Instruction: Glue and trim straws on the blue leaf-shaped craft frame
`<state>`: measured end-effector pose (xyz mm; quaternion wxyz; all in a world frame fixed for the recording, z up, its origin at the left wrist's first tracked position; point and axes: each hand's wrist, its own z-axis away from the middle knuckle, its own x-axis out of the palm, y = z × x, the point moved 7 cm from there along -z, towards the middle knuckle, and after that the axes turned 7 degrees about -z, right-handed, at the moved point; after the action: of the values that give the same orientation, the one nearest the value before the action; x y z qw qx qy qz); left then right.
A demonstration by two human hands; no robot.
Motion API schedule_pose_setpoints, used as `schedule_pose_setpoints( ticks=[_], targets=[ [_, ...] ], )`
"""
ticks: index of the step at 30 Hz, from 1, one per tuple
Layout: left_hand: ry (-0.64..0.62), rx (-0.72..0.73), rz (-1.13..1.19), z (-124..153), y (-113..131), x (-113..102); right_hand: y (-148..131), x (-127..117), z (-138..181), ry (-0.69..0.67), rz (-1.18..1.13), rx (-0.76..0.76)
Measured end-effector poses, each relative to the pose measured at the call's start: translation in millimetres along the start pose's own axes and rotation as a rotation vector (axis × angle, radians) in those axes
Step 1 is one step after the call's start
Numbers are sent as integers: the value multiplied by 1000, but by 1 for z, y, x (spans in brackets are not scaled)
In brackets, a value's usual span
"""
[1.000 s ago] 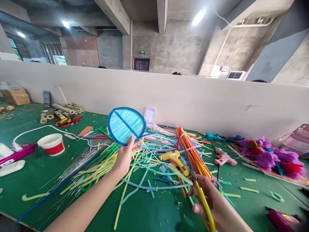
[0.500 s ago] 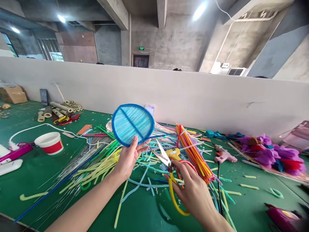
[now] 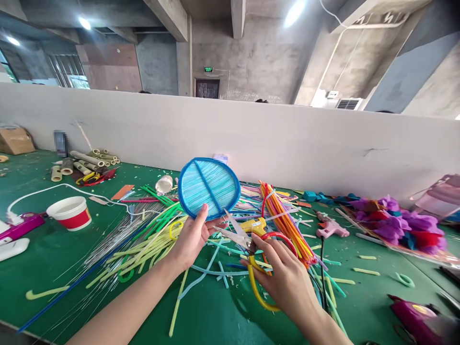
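Observation:
My left hand [image 3: 192, 237] pinches the lower edge of a blue oval leaf [image 3: 209, 188] made of pipe cleaner and light blue thread, holding it up above the green table [image 3: 215, 311]. In my right hand [image 3: 287, 280] are scissors with yellow and red handles [image 3: 247, 249]. Their blades are parted and point up-left at the leaf's lower edge, close to my left thumb. Under both hands lies a heap of coloured pipe cleaners [image 3: 161, 239].
A yellow glue gun [image 3: 256, 225] lies just behind the scissors and a pink glue gun [image 3: 328, 229] to the right. At the left stand a red-and-white cup [image 3: 70, 213], bamboo pieces [image 3: 88, 160] and thin wires [image 3: 108, 249]. Purple felt flowers [image 3: 398, 225] lie at the right. A white partition [image 3: 287, 143] bounds the table's far side.
My right hand has brought the scissors up and left from the table's near edge, and the blades have opened near the leaf. The leaf has shifted slightly right.

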<state>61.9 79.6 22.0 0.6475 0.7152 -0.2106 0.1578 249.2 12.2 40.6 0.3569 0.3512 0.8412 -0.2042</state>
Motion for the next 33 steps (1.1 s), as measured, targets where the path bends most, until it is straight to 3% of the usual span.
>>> schedule_pose_setpoints(
  ticks=[5, 14, 20, 33],
  targets=[
    [58, 30, 61, -3, 11, -5, 7, -4, 6, -17, -66, 35],
    [42, 44, 9, -3, 15, -7, 20, -5, 2, -4, -56, 58],
    [-49, -53, 17, -3, 3, -3, 5, -6, -3, 36, 76, -73],
    [-204, -141, -101, 6, -13, 11, 0, 1, 2, 18, 213, -151]
  ],
)
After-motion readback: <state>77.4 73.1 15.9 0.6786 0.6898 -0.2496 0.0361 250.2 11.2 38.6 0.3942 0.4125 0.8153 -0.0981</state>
